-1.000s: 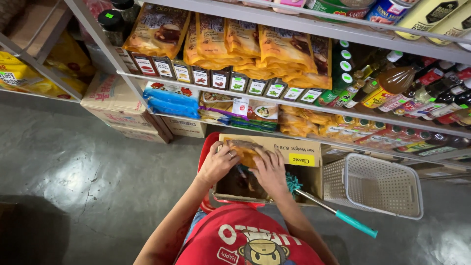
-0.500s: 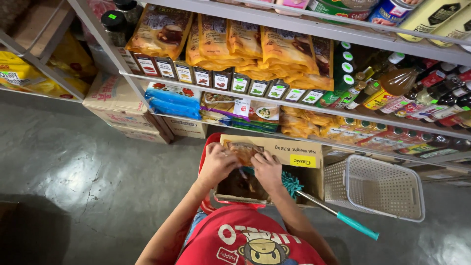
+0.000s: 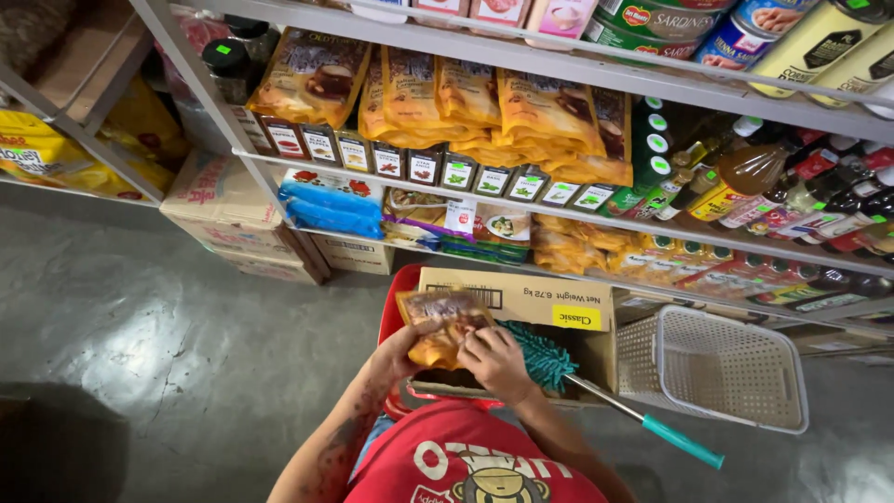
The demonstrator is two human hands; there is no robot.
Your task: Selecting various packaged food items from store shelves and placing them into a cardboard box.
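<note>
**Both hands on an orange pouch above the open carton**

While we look down, our left hand (image 3: 396,359) closes round the lower edge of an orange snack pouch (image 3: 442,326), and our right hand (image 3: 498,363) pinches its other side, fingers curled over the foil. The pouch sits tilted, just above the open cardboard carton (image 3: 521,303) on the red stool (image 3: 396,307). A teal duster (image 3: 545,359) lies across the carton, touching our right wrist; its handle pokes toward the white plastic basket (image 3: 717,368). Beyond, shelves (image 3: 596,219) of similar pouches. Risk, as we judge it: slick foil could slip from this two-sided grip, or our wrist could nudge the duster off the carton.
</note>
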